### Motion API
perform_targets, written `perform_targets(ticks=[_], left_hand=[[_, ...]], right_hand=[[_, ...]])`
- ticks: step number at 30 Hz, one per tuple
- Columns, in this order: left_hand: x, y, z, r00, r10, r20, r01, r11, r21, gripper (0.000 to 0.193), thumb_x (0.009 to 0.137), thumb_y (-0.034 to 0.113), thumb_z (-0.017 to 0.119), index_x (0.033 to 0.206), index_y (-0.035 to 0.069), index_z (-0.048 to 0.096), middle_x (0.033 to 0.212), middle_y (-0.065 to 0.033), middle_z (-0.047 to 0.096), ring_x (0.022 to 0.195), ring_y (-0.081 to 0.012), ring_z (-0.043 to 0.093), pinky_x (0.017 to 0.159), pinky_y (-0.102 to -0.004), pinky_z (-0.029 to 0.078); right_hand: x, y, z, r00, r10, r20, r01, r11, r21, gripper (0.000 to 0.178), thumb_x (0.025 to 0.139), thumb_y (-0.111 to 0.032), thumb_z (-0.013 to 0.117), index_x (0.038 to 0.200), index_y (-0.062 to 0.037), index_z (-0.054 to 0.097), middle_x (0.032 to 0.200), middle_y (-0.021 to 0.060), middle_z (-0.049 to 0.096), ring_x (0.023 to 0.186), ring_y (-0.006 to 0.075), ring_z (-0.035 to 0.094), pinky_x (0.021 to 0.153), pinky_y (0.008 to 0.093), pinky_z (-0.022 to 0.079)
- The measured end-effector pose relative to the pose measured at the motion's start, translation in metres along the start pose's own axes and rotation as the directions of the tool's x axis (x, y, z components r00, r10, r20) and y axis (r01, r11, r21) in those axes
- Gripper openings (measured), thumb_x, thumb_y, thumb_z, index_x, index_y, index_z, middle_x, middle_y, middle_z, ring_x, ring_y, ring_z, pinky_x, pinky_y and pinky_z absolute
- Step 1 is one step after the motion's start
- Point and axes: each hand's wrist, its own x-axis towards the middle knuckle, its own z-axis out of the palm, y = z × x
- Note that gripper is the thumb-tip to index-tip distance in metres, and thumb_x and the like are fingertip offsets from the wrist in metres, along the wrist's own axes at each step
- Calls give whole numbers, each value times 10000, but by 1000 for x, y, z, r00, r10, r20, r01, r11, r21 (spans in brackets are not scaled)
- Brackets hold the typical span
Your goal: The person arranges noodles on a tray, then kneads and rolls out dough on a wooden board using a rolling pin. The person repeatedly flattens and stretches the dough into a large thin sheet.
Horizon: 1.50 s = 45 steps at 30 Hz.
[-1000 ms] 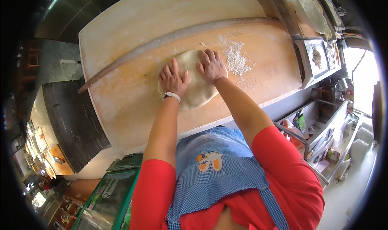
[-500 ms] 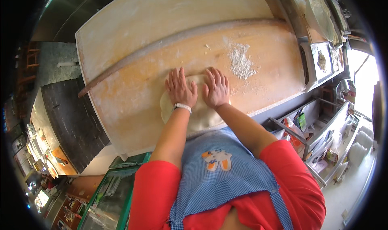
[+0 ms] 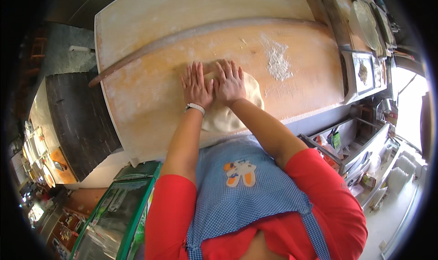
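Smooth, roundish dough (image 3: pixel 222 117) (softly dimpled) lies on the floured wooden board (image 3: pixel 150 109); your left hand (image 3: pixel 198 89) flattens at its edge, right hand (image 3: pixel 229 84) atop, fingers outstretched.

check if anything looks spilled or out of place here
A patch of loose white powder, likely flour, lies on the wooden board right of the dough. It looks scattered rather than contained, though perhaps deliberately; nothing else stands out.

Pale dough (image 3: pixel 222 118), approx. rnd, on tbl (image 3: pixel 146 116)
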Motion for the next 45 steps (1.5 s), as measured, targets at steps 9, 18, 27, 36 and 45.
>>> perform_targets(ticks=[9,18,27,36,45], left_hand=[[11,-7,1,999,-8,-33,9,1000,23,619,944,341,440,1536,203,324,1570,-200,287,1461,-419,221,1179,-597,133],[-57,15,20,975,-140,-172,107,976,-188,645,1001,396,357,1545,73,236,1588,-194,262,1476,-403,204,1183,-578,116],[-51,14,13,973,-98,-208,76,991,-111,609,997,414,300,1524,110,321,1567,-234,283,1438,-441,272,1155,-605,172],[-93,46,18,998,-46,-49,37,986,-165,687,982,448,327,1536,46,269,1596,-219,223,1486,-428,147,1179,-604,75],[-81,42,13,999,48,-20,-50,990,-129,714,959,459,304,1536,42,264,1592,-247,212,1481,-437,159,1178,-606,84]], right_hand=[[22,-2,0,993,-120,18,120,992,43,563,913,-367,520,1437,-168,464,1486,226,392,1389,425,326,1156,527,247],[-33,-18,-2,990,-127,57,130,991,-35,683,927,-393,479,1534,-135,304,1603,216,165,1486,449,81,1203,552,58],[-22,-19,-5,982,-143,125,142,990,15,689,903,-455,468,1527,-191,341,1607,210,176,1494,430,76,1208,540,32],[-78,8,-14,969,-235,78,232,972,42,632,897,-339,475,1482,-111,407,1604,186,215,1500,377,142,1210,522,93],[-67,10,-24,950,-311,-35,313,946,84,609,879,-330,455,1437,-88,457,1575,208,279,1468,423,223,1200,544,141]])
